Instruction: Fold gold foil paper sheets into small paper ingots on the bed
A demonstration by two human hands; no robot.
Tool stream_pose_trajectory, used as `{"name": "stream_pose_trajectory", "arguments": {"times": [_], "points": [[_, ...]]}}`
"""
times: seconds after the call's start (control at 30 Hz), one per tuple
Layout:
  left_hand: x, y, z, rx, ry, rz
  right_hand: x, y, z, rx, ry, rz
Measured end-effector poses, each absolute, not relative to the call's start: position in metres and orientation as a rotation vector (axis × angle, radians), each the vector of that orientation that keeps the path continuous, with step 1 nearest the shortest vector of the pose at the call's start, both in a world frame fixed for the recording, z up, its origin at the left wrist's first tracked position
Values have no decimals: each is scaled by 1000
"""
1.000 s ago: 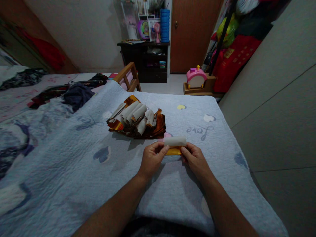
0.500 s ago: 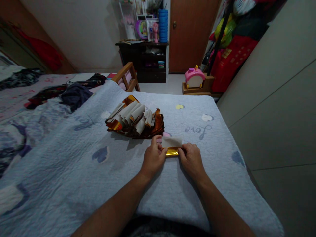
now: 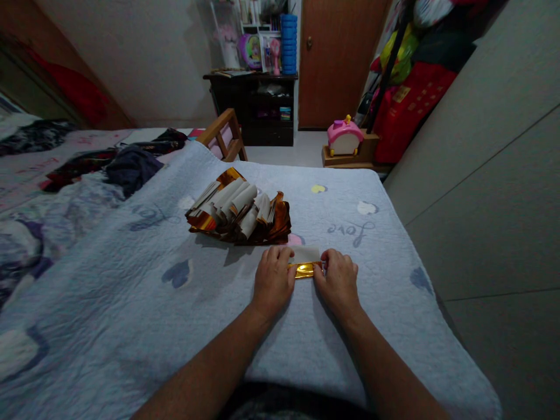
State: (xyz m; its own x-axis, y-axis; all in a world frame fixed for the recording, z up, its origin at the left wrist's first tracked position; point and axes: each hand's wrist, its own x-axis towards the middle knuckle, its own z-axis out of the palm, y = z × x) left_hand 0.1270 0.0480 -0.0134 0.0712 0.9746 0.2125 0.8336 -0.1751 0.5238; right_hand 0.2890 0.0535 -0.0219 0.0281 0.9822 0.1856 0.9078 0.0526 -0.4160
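Note:
A sheet of gold foil paper (image 3: 305, 270) lies on the blue quilted bedspread (image 3: 210, 326), its near part folded over so a shiny gold strip shows in front of the pale grey side. My left hand (image 3: 275, 277) grips its left end, thumb on the gold strip and fingers bent over the far side. At the right end my right hand (image 3: 338, 277) pinches the strip the same way. Both ends of the sheet are partly hidden by my fingers. Just beyond my left hand sits a loose pile of curled gold-and-grey foil papers (image 3: 240, 210).
Crumpled dark clothes (image 3: 133, 169) lie on the bed at the left. Past the bed's far edge stand a wooden chair (image 3: 225, 137), a dark cabinet (image 3: 254, 111) and a pink toy case (image 3: 345, 137). A pale wardrobe (image 3: 494, 175) flanks the right side.
My left fingers have curled forward over the paper's left end. My right fingers have lifted and bent at the right end, and less of the grey side shows.

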Motion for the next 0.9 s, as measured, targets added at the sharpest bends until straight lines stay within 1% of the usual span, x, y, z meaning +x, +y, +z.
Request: {"name": "stream_pose_trajectory", "arguments": {"times": [0.1,0.2,0.3,0.5,0.9], "points": [[125,50,-13,2185,1713,745,291,54,-23,-1834,-1897,243],[125,51,-16,2221,1568,672,292,56,-23,-1739,-2013,314],[125,52,-19,2220,1539,646,291,57,-23,-1690,-2107,345],[123,53,-20,2212,1500,656,287,55,-18,-1717,-2133,293],[107,51,-13,2148,1574,484,273,45,-8,-1829,-2207,124]]}}
